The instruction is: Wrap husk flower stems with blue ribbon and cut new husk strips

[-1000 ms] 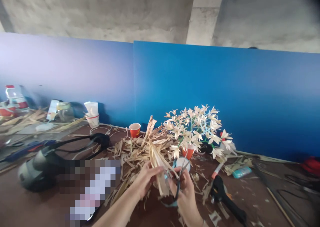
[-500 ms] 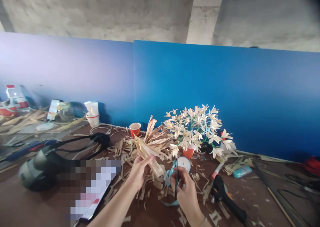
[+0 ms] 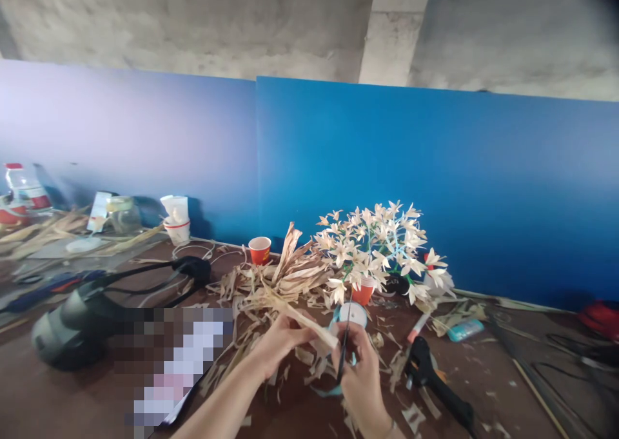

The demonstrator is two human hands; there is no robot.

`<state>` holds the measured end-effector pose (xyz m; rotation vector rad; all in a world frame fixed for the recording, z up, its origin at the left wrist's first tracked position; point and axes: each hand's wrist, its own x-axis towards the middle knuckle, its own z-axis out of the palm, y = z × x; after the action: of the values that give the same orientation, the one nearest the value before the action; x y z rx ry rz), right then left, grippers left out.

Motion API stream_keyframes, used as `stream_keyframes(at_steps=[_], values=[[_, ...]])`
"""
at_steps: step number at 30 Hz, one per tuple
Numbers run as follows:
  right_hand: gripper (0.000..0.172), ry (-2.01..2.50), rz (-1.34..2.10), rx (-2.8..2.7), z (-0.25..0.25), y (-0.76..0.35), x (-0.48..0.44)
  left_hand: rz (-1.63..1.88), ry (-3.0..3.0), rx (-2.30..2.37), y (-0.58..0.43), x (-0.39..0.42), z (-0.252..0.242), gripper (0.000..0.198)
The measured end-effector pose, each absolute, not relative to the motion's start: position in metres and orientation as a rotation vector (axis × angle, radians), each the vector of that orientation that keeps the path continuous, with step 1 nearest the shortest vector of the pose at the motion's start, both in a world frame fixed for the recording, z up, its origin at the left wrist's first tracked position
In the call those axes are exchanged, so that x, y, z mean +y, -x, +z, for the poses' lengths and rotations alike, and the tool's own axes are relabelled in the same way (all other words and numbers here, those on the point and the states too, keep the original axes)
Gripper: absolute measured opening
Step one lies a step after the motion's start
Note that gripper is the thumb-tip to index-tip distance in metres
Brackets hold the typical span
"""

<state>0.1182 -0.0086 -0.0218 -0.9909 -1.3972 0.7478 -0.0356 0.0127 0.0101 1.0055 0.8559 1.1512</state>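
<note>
My left hand [image 3: 286, 337] is closed on a pale dried corn husk [image 3: 309, 323], whose end reaches toward my right hand [image 3: 356, 355]. The right fingers are wrapped round a pair of scissors [image 3: 343, 347], its dark blade pointing up and away from me. Just beyond, a white spool [image 3: 353, 312] lies partly covered by the right hand. A bunch of cream husk flowers [image 3: 372, 249] on green and light blue stems stands in a red cup [image 3: 362, 292]. Brownish loose husks [image 3: 300, 268] are heaped behind my left hand.
A black glue gun [image 3: 438, 384] lies right of my hands, near a light blue packet [image 3: 465, 330]. At left are a headset-like device [image 3: 72, 329] with straps and a blurred-out flat object [image 3: 178, 374]. A red paper cup [image 3: 260, 251] stands behind; husk scraps litter the brown table.
My left hand has brought the corn husk down and to the right, so its end is now close to the scissors. The right hand has moved little.
</note>
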Motion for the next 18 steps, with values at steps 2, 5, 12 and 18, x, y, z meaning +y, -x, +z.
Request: stream_keyframes(at_steps=[2,5,12,18], values=[[0.024,1.007,0.738,-1.399,-0.022,-0.119,-0.009,1.219,-1.006,0.875,0.036,0.014,0.009,0.014],[0.021,1.031,0.726,-1.447,-0.021,-0.119,-0.009,1.461,-0.895,0.893,0.039,0.020,0.007,0.015],[0.014,1.007,0.948,-1.773,-0.018,-0.112,-0.016,1.799,-0.560,0.934,0.041,0.027,0.007,0.032],[0.018,1.009,1.139,-1.720,-0.010,-0.102,-0.022,1.696,-0.506,0.915,0.022,0.015,-0.002,0.033]])
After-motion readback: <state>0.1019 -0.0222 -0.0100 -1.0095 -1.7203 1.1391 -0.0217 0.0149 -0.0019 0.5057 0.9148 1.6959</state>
